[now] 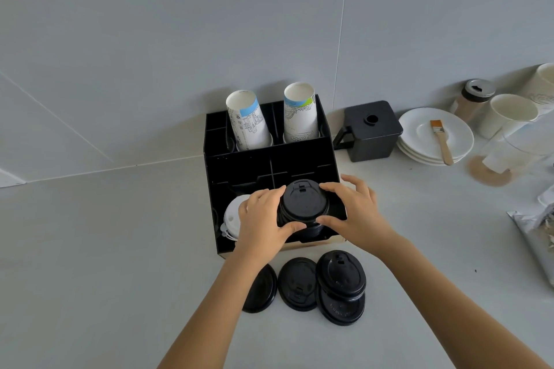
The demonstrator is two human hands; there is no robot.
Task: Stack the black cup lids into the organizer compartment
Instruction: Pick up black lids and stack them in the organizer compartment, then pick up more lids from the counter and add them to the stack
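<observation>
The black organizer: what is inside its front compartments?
White lids on the left; a stack of black lids on the right, gripped by both hands. Its lower part is covered.

1. Wall: pale grey panels with thin seams, one vertical seam right of centre, others slanting across the left.
2. Counter: pale grey, matte, meeting the wall along a straight joint.
3. Light: soft and even, with faint shadows.
4. Black box: lidded, with a handle, against the wall.
5. Plates: white, stacked, a brush lying on top.
6. Jar: metal-capped, by the wall.
</observation>
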